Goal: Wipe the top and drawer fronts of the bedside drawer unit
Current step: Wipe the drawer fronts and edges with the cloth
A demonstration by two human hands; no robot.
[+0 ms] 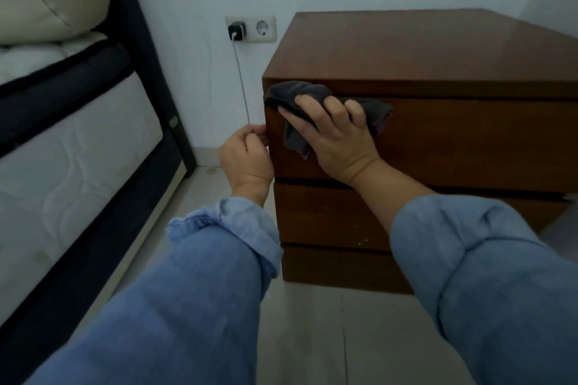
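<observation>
A brown wooden bedside drawer unit (438, 50) stands against the wall, its top bare and its drawer fronts facing me. My right hand (334, 137) presses a dark grey cloth (300, 95) flat against the upper left of the top drawer front (469, 141). My left hand (247, 156) is at the unit's left front corner, fingers curled against the edge of that drawer. The lower drawer front (328, 216) sits below, partly hidden by my right forearm.
A bed with a dark frame (150, 50) and white mattress (62, 166) stands close on the left. A wall socket (250, 29) holds a charger whose cable (242, 84) hangs beside the unit. Pale floor tiles (312, 337) lie in front.
</observation>
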